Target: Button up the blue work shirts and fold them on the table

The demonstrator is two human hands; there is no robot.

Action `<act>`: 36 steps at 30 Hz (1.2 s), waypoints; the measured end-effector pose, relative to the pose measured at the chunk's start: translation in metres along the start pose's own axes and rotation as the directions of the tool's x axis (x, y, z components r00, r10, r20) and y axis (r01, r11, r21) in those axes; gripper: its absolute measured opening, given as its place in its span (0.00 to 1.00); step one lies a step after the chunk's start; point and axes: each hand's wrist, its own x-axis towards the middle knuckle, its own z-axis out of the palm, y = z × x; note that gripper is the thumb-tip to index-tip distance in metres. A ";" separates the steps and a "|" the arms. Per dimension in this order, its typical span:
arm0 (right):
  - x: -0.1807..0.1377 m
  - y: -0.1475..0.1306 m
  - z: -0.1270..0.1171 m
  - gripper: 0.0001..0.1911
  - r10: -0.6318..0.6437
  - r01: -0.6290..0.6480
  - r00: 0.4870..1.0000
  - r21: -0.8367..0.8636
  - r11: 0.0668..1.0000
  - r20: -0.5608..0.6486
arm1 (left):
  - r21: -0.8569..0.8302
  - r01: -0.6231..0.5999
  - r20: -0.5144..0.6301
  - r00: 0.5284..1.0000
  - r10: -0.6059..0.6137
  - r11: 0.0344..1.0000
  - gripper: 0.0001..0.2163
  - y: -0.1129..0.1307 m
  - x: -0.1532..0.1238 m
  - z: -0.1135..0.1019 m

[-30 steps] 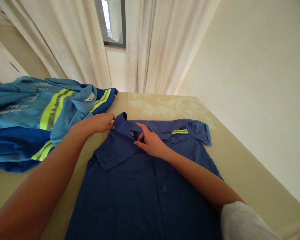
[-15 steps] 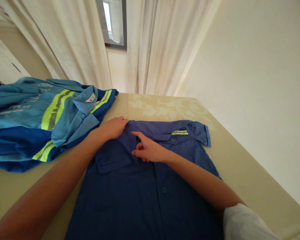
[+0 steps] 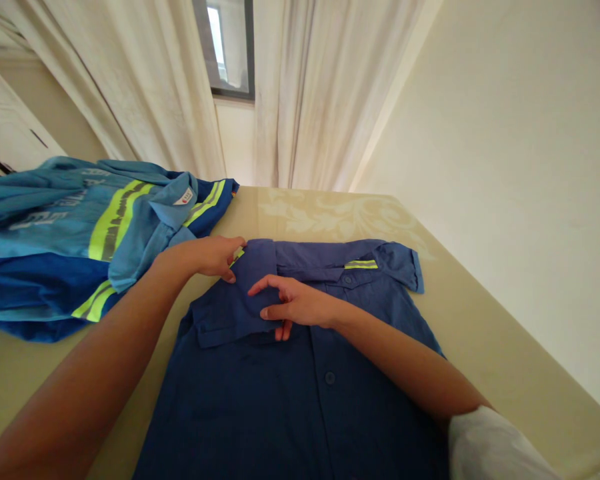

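A navy blue work shirt lies front up, its buttons showing down the middle. One sleeve is folded inward across the left of the chest. At that sleeve's upper left edge, my left hand grips the cloth between thumb and fingers, where a bit of yellow reflective strip shows. My right hand is over the folded sleeve with its fingers apart and holds nothing; whether its fingertips touch the cloth is unclear. The far right of the shirt has another folded part with a yellow-grey strip.
To the left, a lighter blue work garment with reflective bands and white lettering lies spread out. Both garments rest on a beige table with a pale leaf pattern. Beyond it hang cream curtains; a white wall runs along the right.
My left hand has shifted slightly left and opened its thumb away from the fingers, uncovering the yellow strip. My right hand's pointing finger has bent and moved left and down over the sleeve.
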 end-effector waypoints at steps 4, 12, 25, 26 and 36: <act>0.000 0.009 -0.004 0.25 0.043 -0.048 0.999 -0.193 0.980 -0.029 | 0.004 0.015 -0.017 1.000 -0.015 1.000 0.47 -0.002 -0.005 -0.002; -0.012 0.000 0.006 0.39 -0.210 -0.115 0.943 -0.843 0.525 -0.259 | 0.019 -0.121 -0.329 0.937 0.121 0.992 0.20 0.021 0.003 -0.003; -0.099 0.020 -0.151 0.24 -0.373 -0.554 0.328 -0.496 0.669 -0.868 | 0.079 -0.071 -0.408 0.908 0.097 0.994 0.41 0.080 0.042 0.084; -0.114 0.041 -0.164 0.27 -0.355 -0.631 0.267 -0.441 0.638 -0.896 | 0.075 -0.081 -0.395 0.913 0.105 0.994 0.41 0.077 0.043 0.084; -0.188 0.164 -0.188 0.39 -0.207 -0.760 0.098 -0.207 0.616 -0.973 | 0.147 -0.045 -0.323 0.942 0.090 0.988 0.42 0.088 0.042 0.065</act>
